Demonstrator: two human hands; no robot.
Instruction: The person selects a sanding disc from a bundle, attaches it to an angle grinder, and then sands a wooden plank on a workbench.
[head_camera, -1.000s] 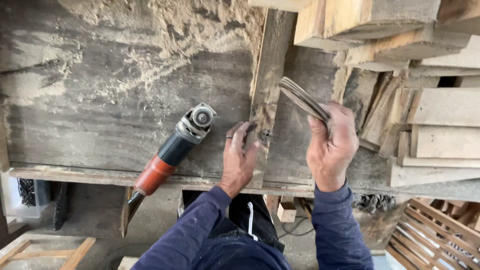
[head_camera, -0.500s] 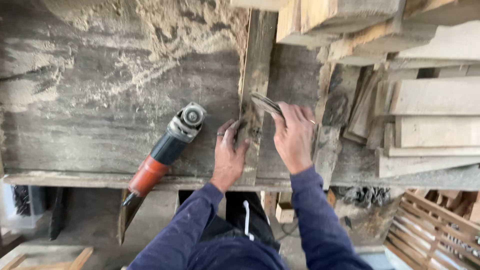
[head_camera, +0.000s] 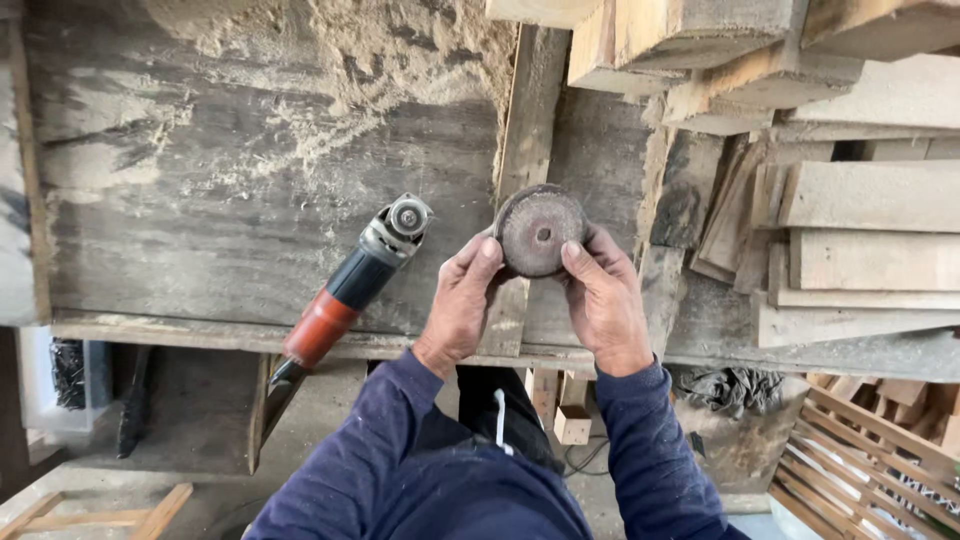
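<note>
We hold a worn round disc (head_camera: 540, 231) between both hands over the workbench's (head_camera: 200, 250) near edge: left hand (head_camera: 462, 300) pinching its left rim, right hand (head_camera: 603, 292) its right rim, centre hole facing us. The grinder (head_camera: 352, 285) lies just left, spindle up, overhanging that edge. We judge it best to keep fingertips on the rim and check the face for cracks.

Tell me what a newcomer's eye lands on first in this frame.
A round, rust-brown disc with a centre hole, held up at mid-frame between the left hand and right hand. Just left lies an angle grinder with an orange-red handle on the dusty workbench; sawn wood blocks pile up at right.
</note>
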